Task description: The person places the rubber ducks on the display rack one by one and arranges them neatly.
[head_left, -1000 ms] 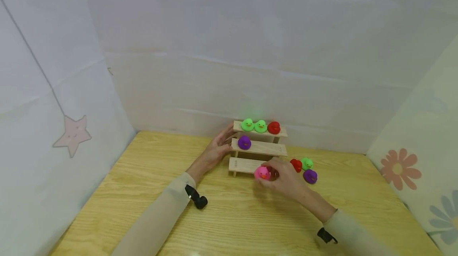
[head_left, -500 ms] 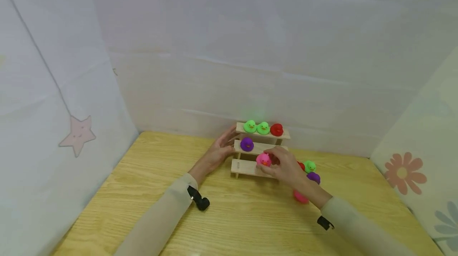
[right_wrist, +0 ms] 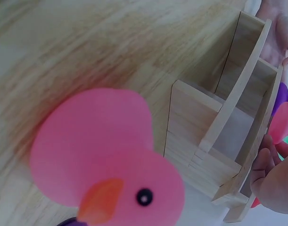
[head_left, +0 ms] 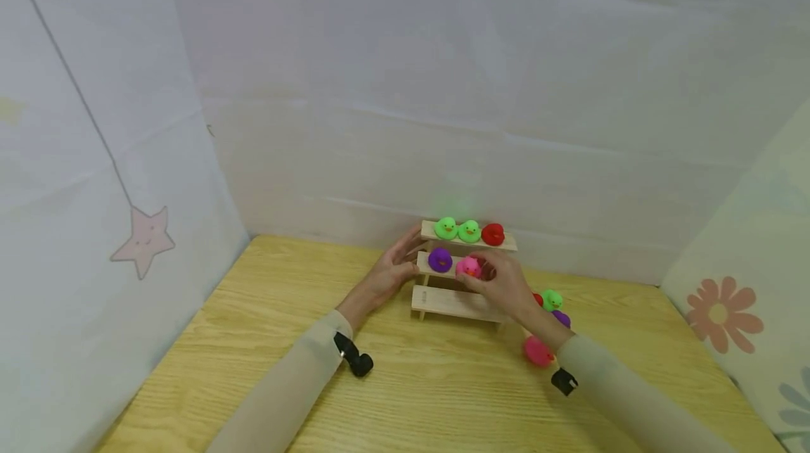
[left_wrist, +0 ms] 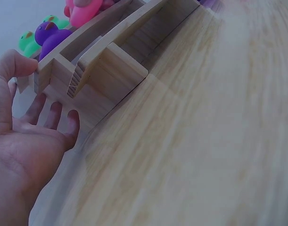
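A three-tier wooden rack [head_left: 452, 304] stands at the back of the table. My left hand [head_left: 384, 277] holds its left side, thumb [left_wrist: 25, 66] at the end of the middle shelf and the other fingers curved beside the rack. My right hand [head_left: 506, 283] pinches a pink rubber duck [head_left: 469, 268] at the middle shelf, right of a purple rubber duck [head_left: 440, 260]. Two green ducks [head_left: 469, 231] and a red duck [head_left: 493, 234] sit on the top shelf. The lowest shelf [left_wrist: 118, 40] bears no duck.
Right of the rack, partly behind my right arm, lie a green duck [head_left: 552, 300], a purple duck [head_left: 561, 318], a red duck [head_left: 538, 299] and another pink duck [right_wrist: 101, 141]. A white cloth wall [head_left: 354, 157] rises behind the table [head_left: 392, 397].
My right hand has raised the pink duck from in front of the lowest shelf to the middle shelf. The second pink duck has come into sight. My left hand stays at the rack.
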`<state>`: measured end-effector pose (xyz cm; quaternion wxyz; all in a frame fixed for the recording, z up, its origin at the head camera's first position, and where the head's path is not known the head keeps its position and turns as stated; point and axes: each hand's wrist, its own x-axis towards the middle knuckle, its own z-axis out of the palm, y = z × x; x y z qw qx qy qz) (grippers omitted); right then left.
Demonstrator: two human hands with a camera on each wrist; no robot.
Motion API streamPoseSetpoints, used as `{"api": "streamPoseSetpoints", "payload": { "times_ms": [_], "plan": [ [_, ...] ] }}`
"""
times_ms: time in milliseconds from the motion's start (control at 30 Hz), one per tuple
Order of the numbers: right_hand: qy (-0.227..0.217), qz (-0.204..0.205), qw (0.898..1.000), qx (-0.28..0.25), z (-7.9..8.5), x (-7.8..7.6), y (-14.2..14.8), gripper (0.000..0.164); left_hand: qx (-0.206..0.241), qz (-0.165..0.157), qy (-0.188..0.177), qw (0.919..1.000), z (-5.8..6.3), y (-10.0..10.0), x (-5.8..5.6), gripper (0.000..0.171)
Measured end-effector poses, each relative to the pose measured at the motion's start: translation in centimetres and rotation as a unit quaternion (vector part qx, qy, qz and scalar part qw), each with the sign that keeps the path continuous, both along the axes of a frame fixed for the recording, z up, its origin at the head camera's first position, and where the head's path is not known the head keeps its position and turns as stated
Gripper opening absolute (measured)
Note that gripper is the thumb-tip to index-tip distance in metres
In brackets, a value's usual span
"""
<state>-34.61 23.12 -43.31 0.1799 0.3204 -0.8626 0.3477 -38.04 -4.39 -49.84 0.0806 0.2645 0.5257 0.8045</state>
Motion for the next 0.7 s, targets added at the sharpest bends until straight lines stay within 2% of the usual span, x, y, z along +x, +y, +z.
{"api": "streamPoseSetpoints", "payload": {
  "times_ms": [400,700],
  "plan": [
    [-0.014,-0.018,1.0,0.0,-0.1,-0.9,-0.1,0.045,-0.002,-0.013,0.014,0.9998,0.1,0.0,0.0,0.088],
    [-0.01,-0.016,1.0,0.006,-0.4,-1.1,-0.1,0.045,0.001,-0.016,0.005,0.9999,0.1,0.1,-0.1,0.089]
  ]
}}
